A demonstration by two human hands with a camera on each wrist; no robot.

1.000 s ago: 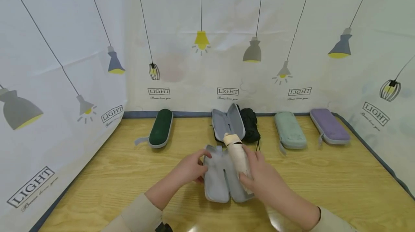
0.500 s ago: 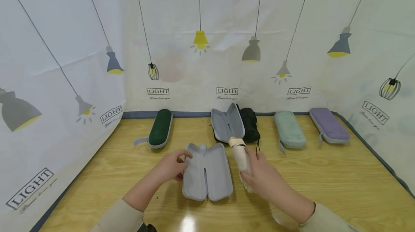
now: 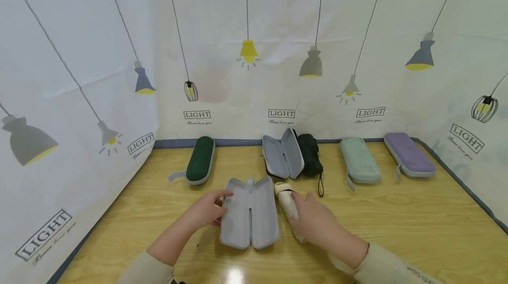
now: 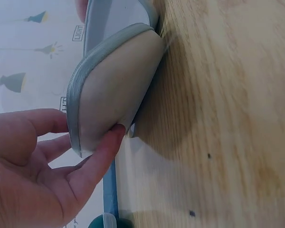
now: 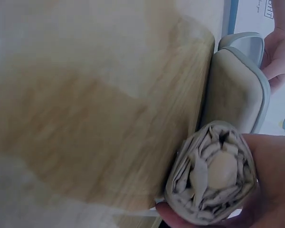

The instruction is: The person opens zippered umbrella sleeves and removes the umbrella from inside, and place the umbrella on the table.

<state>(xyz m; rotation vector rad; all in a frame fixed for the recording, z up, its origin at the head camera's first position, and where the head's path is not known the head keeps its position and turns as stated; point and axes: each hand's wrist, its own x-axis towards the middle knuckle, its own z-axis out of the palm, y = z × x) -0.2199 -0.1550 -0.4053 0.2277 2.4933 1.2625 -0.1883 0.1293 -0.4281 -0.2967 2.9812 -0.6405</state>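
Observation:
An unzipped pale grey hard case point(image 3: 237, 226) lies spread in two halves in front of the person, its inside facing up. At its left half the left hand point(image 3: 203, 210) holds the rim; the left wrist view shows fingertips on the rim and against the beige outer shell point(image 4: 118, 80). The right hand point(image 3: 315, 218) grips a folded cream umbrella point(image 3: 286, 202) right beside the case's right half. Its pale handle end points away from the person. In the right wrist view the rolled cloth end of the umbrella point(image 5: 209, 180) faces the camera, close over the table.
Behind the case stand a second open grey-lined case point(image 3: 276, 159) and a folded black umbrella point(image 3: 310, 156) with a wrist loop. A dark green case point(image 3: 200, 159) is left; mint point(image 3: 359, 160) and purple point(image 3: 409, 154) cases are right. A lamp-printed cloth point(image 3: 222, 68) surrounds the wooden table point(image 3: 397, 226).
The left hand has drawn the open case leftward, out from under the cream umbrella. The right hand has lowered the umbrella to the case's right side, still gripping it.

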